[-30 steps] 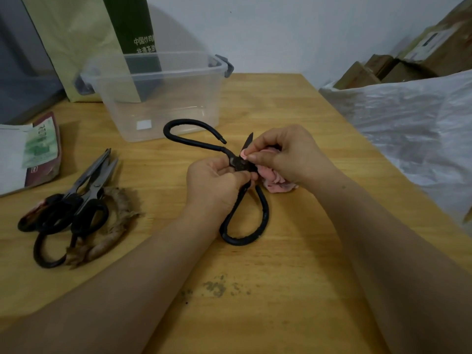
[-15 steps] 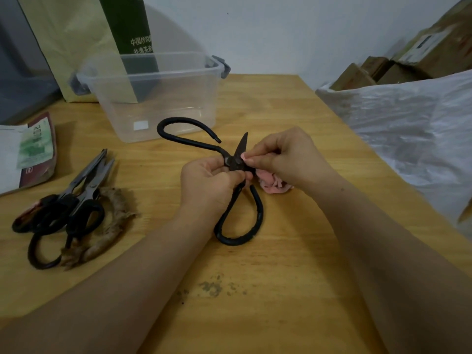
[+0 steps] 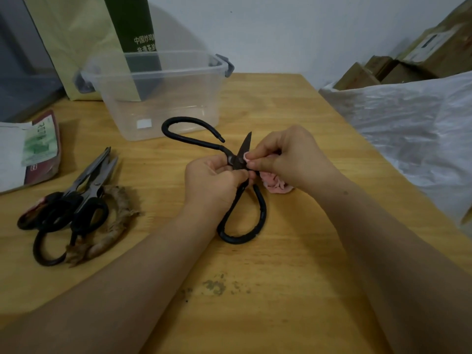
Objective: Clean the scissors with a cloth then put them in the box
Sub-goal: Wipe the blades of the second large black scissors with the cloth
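Observation:
Black iron scissors (image 3: 258, 218) with large loop handles are held open over the middle of the wooden table (image 3: 281, 290). My left hand (image 3: 212, 185) grips them just below the pivot. My right hand (image 3: 288, 159) pinches a pink cloth (image 3: 275, 183) against the short blades, one blade tip poking up past my fingers. One handle loop points toward the clear plastic box (image 3: 155, 95), the other lies toward me. The box stands open at the back of the table, with nothing seen inside.
A pile of other scissors (image 3: 76, 200), one with twine-wrapped handles, lies at the left. Papers and a packet (image 3: 30, 152) sit at the far left edge. A paper bag (image 3: 76, 42) stands behind the box. White plastic sheeting (image 3: 408, 129) and cardboard boxes border the right side.
My right hand has slid the cloth slightly along the blades near the pivot. The scissors and my left hand stay nearly in the same place.

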{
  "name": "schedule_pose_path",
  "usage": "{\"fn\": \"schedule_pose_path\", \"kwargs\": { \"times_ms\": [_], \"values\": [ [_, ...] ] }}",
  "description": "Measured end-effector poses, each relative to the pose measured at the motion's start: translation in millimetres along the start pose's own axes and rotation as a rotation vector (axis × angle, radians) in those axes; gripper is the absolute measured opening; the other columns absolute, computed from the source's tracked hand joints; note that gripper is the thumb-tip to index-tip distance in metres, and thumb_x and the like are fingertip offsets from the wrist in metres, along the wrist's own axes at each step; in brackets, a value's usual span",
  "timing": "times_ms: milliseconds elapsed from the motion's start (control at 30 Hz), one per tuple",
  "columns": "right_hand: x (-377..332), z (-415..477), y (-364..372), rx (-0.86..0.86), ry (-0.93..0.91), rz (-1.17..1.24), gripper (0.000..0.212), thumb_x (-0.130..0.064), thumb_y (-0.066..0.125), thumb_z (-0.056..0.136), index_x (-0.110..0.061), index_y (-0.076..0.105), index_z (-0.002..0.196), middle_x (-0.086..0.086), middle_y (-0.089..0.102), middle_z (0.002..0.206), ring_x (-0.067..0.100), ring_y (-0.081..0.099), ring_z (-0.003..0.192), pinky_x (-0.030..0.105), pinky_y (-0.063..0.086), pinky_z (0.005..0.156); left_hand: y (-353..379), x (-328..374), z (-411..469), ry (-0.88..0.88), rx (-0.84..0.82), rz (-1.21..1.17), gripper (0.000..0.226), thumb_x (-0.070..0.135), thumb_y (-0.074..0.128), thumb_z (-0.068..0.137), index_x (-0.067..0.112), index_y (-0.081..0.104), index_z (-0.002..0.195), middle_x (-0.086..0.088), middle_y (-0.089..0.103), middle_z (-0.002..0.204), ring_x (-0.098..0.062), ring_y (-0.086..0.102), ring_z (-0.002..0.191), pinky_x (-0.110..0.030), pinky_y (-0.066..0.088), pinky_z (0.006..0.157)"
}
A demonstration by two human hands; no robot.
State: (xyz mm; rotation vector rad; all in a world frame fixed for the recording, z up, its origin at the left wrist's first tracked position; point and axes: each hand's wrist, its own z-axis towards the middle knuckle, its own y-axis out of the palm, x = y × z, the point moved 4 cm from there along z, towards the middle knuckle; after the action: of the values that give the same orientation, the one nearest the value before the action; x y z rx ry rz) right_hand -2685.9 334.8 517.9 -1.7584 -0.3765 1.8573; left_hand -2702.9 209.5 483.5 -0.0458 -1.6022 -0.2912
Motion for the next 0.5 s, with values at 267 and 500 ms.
{"fn": "schedule_pose_path", "kwargs": {
  "times_ms": [267, 500],
  "values": [
    [3, 5, -13, 0.173, -0.139, -0.067, 0.008, -0.016, 0.076, 0.078, -0.021, 0.076, 0.084, -0.016, 0.057, 0.080, 0.000, 0.054, 0.076, 0.018, 0.046, 0.072, 1, 0, 2, 0.014, -0.016, -0.001, 0.023, -0.018, 0.063, 0.075, 0.004, 0.067, 0.081, -0.017, 0.071, 0.082, -0.024, 0.068, 0.075, -0.026, 0.058, 0.073],
    [0, 6, 2, 0.081, -0.107, -0.057, 0.013, -0.024, 0.072, 0.083, -0.031, 0.070, 0.072, -0.005, 0.069, 0.081, 0.011, 0.065, 0.083, 0.033, 0.056, 0.078, 0, -1, 3, 0.006, -0.012, 0.021, 0.025, -0.017, 0.060, 0.078, 0.007, 0.068, 0.082, -0.008, 0.071, 0.075, -0.018, 0.070, 0.072, -0.024, 0.058, 0.070]
  ]
}}
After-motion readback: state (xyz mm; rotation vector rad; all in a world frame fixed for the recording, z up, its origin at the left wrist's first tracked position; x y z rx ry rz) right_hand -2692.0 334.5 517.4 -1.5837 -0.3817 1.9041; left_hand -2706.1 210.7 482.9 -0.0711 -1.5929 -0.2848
